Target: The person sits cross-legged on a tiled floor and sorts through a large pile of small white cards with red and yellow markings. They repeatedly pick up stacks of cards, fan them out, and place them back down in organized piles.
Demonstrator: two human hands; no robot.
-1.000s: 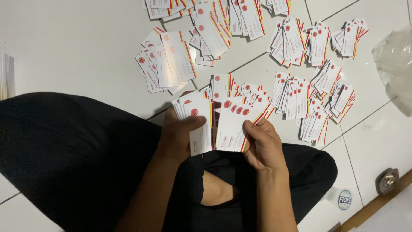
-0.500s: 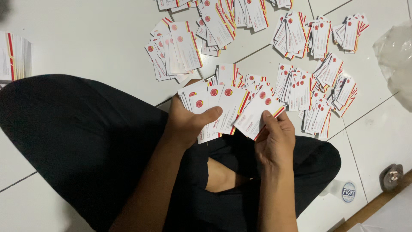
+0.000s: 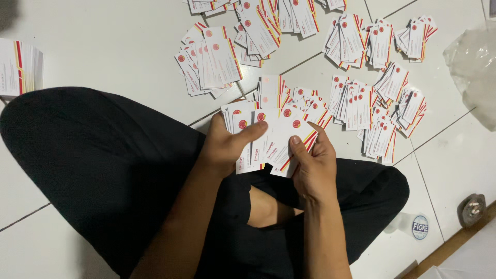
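A single head-worn camera looks steeply down, close over the lap and white tiled floor (image 3: 103, 46).

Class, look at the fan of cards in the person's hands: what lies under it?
Under the fan of cards lie the white tiled floor, more loose cards and the person's black-trousered knee. Whatever lies directly beneath the fan is covered.

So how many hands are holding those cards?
2. The left hand grips the fanned cards from the left; the right hand holds them from the right. No other hands show.
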